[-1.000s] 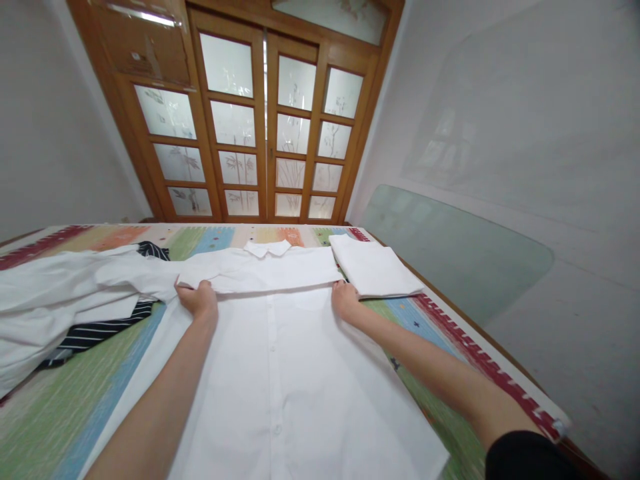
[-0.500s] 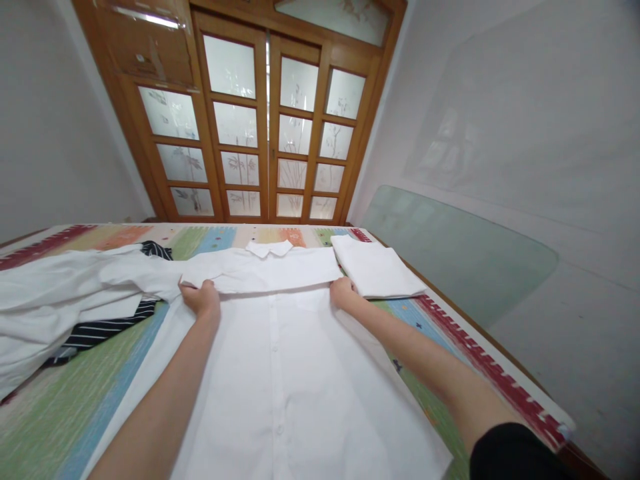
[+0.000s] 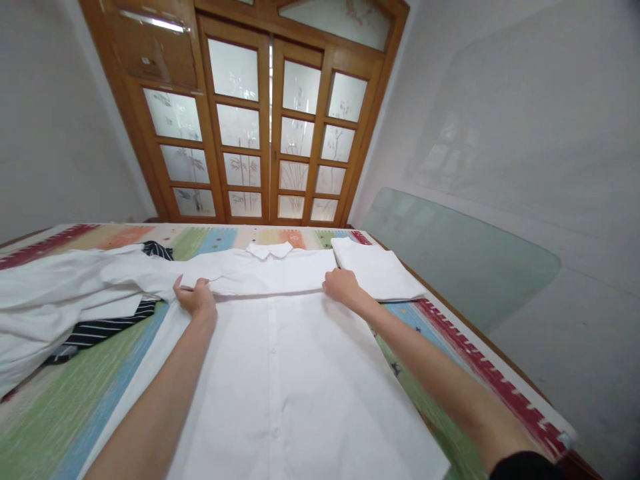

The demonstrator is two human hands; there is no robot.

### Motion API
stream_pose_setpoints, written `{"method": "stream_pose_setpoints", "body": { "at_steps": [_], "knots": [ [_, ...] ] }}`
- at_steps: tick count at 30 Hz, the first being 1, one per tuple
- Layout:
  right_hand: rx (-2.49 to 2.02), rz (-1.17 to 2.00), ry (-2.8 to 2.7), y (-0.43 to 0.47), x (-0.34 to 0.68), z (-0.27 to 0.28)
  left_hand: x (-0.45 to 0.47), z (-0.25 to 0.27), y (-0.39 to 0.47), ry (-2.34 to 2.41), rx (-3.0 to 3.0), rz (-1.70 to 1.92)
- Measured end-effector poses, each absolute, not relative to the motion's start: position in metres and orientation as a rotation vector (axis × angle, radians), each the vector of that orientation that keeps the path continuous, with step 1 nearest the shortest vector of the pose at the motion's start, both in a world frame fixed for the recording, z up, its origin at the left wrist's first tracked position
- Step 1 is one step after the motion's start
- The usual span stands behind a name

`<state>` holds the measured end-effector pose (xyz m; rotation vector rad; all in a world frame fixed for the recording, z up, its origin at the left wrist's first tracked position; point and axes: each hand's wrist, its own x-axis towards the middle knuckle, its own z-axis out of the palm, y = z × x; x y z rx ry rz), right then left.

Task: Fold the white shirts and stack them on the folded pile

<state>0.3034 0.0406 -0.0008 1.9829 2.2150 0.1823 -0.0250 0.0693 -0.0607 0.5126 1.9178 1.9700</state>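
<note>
A white button-front shirt [image 3: 300, 373] lies spread on the striped bed cover, its collar [image 3: 269, 251] at the far end. One white sleeve [image 3: 270, 281] stretches flat across the chest, just below the collar. My left hand [image 3: 197, 298] is closed on the sleeve at the shirt's left side, thumb on top and fingers partly hidden by cloth. At the other side, my right hand [image 3: 343, 285] pinches the sleeve's lower edge close to the shirt's right side.
Right of the collar is a folded white garment [image 3: 375, 270]. Rumpled white clothing [image 3: 60, 287] and a black striped cloth [image 3: 115, 330] lie on the left. Beneath everything is the multicoloured bed cover [image 3: 100, 387]. A wall [image 3: 540, 233] borders the right side.
My right hand has shifted a little left along the sleeve's lower edge, toward the shirt's middle. My left hand has moved slightly left and stays closed on the cloth.
</note>
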Motion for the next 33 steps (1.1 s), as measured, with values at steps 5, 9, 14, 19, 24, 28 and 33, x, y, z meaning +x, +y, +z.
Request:
{"method": "stream_pose_setpoints", "body": {
  "at_steps": [5,9,14,19,24,28,33],
  "knots": [
    [2.059,0.084,2.411,0.073,0.297,-0.007,-0.047,-0.059,0.062,2.010,0.464,1.920],
    [2.074,-0.051,2.363,0.094,0.296,-0.034,-0.072,-0.067,0.056,2.049,0.703,1.831],
    [2.130,-0.205,2.298,0.099,0.297,-0.055,-0.086,-0.069,0.049,2.081,1.096,1.665],
    [2.286,-0.120,2.214,0.091,0.296,-0.065,-0.085,-0.063,0.042,2.153,1.198,1.477],
    [2.446,-0.137,2.146,0.090,0.292,-0.068,-0.084,-0.061,0.036,2.222,1.322,1.406],
    [2.537,-0.161,2.097,0.091,0.290,-0.067,-0.081,-0.064,0.034,2.258,1.530,1.445],
    [2.542,-0.156,2.108,0.092,0.291,-0.069,-0.072,-0.064,0.032,2.292,1.715,1.465]
  ]
}}
